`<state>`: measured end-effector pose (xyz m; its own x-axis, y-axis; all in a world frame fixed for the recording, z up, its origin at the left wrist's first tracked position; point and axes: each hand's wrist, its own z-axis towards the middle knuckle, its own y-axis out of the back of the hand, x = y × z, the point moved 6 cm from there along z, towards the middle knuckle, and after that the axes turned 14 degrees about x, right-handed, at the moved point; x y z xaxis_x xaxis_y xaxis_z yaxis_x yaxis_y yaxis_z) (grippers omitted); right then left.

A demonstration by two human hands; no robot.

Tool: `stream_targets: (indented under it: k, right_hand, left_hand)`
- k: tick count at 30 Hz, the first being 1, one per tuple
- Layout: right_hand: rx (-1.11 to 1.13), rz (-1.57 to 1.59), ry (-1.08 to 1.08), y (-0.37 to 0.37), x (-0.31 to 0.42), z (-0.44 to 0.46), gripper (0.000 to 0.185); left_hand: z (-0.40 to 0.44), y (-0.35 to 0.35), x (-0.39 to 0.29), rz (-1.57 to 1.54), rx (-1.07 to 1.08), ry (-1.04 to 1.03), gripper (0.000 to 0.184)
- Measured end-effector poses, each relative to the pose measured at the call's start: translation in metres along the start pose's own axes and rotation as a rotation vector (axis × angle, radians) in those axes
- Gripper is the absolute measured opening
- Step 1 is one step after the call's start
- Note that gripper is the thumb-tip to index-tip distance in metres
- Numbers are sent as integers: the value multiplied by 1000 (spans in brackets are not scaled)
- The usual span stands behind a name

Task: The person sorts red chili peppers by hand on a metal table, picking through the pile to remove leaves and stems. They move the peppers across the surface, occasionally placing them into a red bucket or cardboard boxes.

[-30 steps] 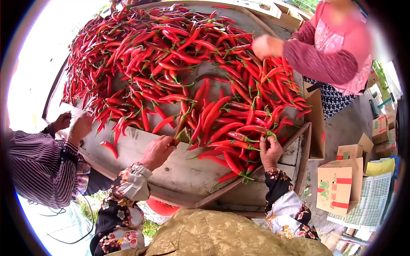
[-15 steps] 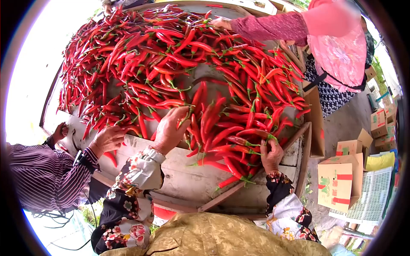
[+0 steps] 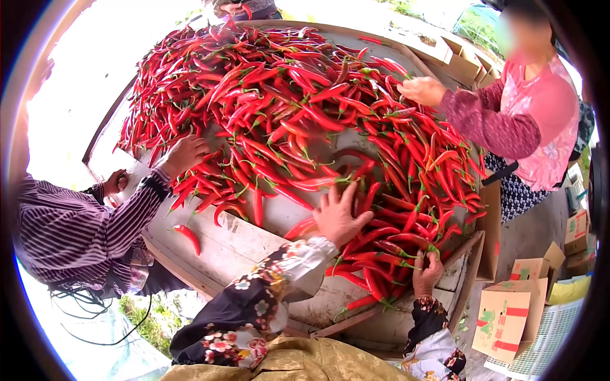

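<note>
Red chili peppers (image 3: 254,95) with green stems cover much of a wooden table (image 3: 222,244). My left hand (image 3: 338,216) is over the peppers near the middle, palm down with its fingers spread, and holds nothing. Further right, my right hand (image 3: 427,274) has its thumb and fingers pinched on the green stem end of a red pepper (image 3: 410,239). That pepper lies against a denser group of peppers (image 3: 375,279) at the table's near right corner. Both my sleeves are dark and white with flowers.
On the left a person in a striped sleeve (image 3: 136,203) reaches into the peppers. A person in pink (image 3: 521,127) has a hand (image 3: 422,91) at the far right edge. Another person (image 3: 238,7) is at the back. Cardboard boxes (image 3: 508,317) stand right, beside a raised wooden rim (image 3: 467,273).
My left hand has moved right and opened out over the peppers. My right hand stays at the pepper's stem. The striped-sleeved person's hand has reached further in; the view has shifted.
</note>
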<state>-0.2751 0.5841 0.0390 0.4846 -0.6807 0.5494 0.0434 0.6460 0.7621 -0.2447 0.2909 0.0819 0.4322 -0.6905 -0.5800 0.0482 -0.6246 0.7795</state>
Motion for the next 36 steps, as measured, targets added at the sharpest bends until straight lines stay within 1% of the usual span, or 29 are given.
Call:
stream_targets:
  k: [3,6,7,8,10,11,12,14,15,16,17,18,19,20,22,24,25,26,27,28,29,30,31,32,34,35,36]
  right_hand:
    - [34,-34,-79,0,-5,-3,19]
    - [9,-10,-56,-2,-9,-6,15]
    - [18,-21,-34,-3,-11,-8,15]
    - [14,-11,-23,-5,-13,-9,16]
    - [2,8,5,-2,-7,-6,17]
    - [4,58,16,-2,-5,-2,15]
    - [12,51,-2,-4,-8,-1,15]
    - [25,38,-44,-7,-18,-5,15]
    - [-27,24,8,-4,-10,-3,16]
    - [-21,6,1,-3,-7,-2,17]
    - [-15,-13,-6,-3,-6,-3,18]
    - [-9,-32,-13,-2,-6,-4,19]
    - [10,-29,-72,-4,-13,-5,22]
    - [9,-17,-80,-5,-15,-7,23]
    - [9,8,-90,-5,-13,-5,23]
    - [2,-4,-69,-5,-14,-5,23]
    - [4,-3,-64,-5,-14,-5,23]
    - [4,0,-59,-5,-13,-5,22]
    - [-5,-11,-42,-5,-12,-4,21]
    - [-12,-25,-26,-5,-10,-4,20]
    - [-18,-41,-11,-5,-9,-5,19]
    - [-2,-44,-18,-5,-10,-6,19]
    - [14,-47,-24,-5,-10,-7,18]
    - [26,-49,-29,-5,-11,-6,18]
    - [23,-87,-19,-6,-13,-9,18]
    - [22,-101,-18,-6,-15,-11,18]
    - [19,-114,-19,-6,-15,-11,18]
  left_hand:
    - [11,-7,-18,12,62,-75,87]
    - [18,-10,-36,66,91,-134,79]
    - [19,-10,-42,40,67,-182,74]
    - [19,-11,-49,33,70,-228,72]
    - [13,-15,-71,-31,76,-502,72]
    - [9,-14,-79,-103,73,-677,69]
    - [6,-8,-80,-148,17,-710,55]
    - [18,33,-69,-185,-34,-640,40]
    - [25,58,-54,-127,-319,-650,29]
    - [37,84,-37,-19,-430,-586,30]
    - [52,106,-16,42,-565,-535,34]
    - [68,120,12,121,-592,-422,48]
    - [84,127,36,279,-536,-141,66]
    - [101,125,66,154,-283,71,81]
    - [108,123,70,179,-146,125,89]
    - [127,92,70,178,-87,-5,81]
    - [110,83,54,257,-205,-42,70]
    - [92,75,36,280,-268,-135,61]
    - [80,59,27,273,-301,-262,56]
    - [75,40,22,240,-253,-353,54]
    - [65,19,14,313,-54,-391,56]
    - [56,-5,7,332,-19,-288,59]
    - [48,-13,-2,387,35,-287,58]
    - [44,-17,-7,350,159,-350,52]
    - [31,-15,-18,281,193,-402,50]
    - [24,-11,-22,309,67,-515,46]
    - [17,-2,-24,260,61,-565,44]
